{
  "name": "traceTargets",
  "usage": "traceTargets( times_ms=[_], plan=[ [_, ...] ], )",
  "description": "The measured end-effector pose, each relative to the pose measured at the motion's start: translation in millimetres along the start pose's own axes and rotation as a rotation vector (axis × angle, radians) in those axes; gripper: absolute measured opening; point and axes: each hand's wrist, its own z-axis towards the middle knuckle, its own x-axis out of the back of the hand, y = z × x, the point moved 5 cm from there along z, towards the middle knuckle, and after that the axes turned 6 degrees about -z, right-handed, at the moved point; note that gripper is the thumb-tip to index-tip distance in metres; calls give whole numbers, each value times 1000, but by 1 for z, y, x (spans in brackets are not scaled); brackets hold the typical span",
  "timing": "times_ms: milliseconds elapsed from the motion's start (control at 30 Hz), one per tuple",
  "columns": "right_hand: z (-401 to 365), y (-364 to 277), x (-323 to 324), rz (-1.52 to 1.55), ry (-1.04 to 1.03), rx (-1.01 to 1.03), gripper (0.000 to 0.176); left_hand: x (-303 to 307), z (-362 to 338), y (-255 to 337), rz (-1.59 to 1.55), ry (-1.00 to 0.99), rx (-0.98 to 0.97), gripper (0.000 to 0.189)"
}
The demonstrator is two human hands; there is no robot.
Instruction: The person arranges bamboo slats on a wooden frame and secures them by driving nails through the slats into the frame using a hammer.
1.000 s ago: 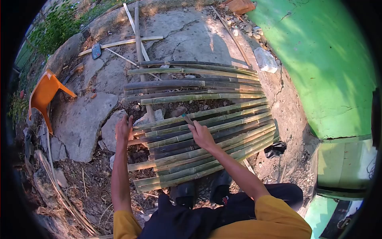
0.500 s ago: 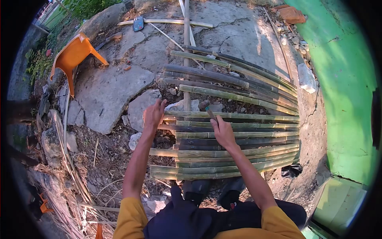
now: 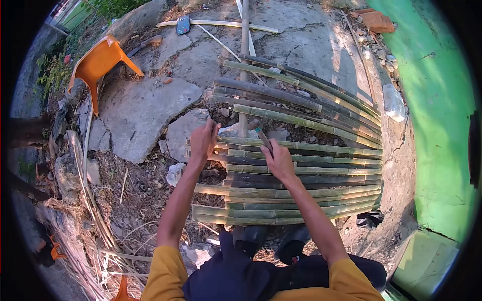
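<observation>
My right hand (image 3: 279,163) is wrapped round the handle of a hammer (image 3: 263,136), its head up and to the left, above the bamboo slats. My left hand (image 3: 203,143) is closed at the left ends of the middle slats, fingertips together; what they pinch, if anything, is hidden. Split bamboo slats (image 3: 306,170), green and dark, lie side by side in a fan, closer together at the right. A long pole (image 3: 244,37) runs under them, away from me. Several slats at the far side (image 3: 281,94) lie with wider gaps.
An orange plastic chair (image 3: 100,62) lies tipped at the left. A phone (image 3: 183,25) rests on a thin strip at the back. Broken concrete slabs (image 3: 150,113) and loose bamboo strips (image 3: 93,195) cover the left side. A green wall (image 3: 427,100) borders the right.
The view has shifted slightly, so the ground and chair appear farther right and higher. The hammer head has moved a little left and up over the slats; both hands keep their grip.
</observation>
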Motion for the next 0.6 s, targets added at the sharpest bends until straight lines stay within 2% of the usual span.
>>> traceTargets(
  times_ms=[100, 233, 333, 433, 600],
  plan=[
    [10, 1, -8, -7, -7, -39, 30, 0, -11, -4, -129, 19, 121, 29],
    [32, 0, -17, -80, 67, -35, 34, -10, -1, -12, -99, 22, 206, 16],
    [40, 0, -23, -87, 138, 51, 36, -26, -3, -25, -14, 44, 196, 15],
    [43, 10, -37, -79, 9, -46, 37, -26, -5, -22, -18, 69, 170, 15],
    [46, 1, -32, -143, 73, 17, 37, -27, 2, -21, 65, 36, 170, 14]
  ],
)
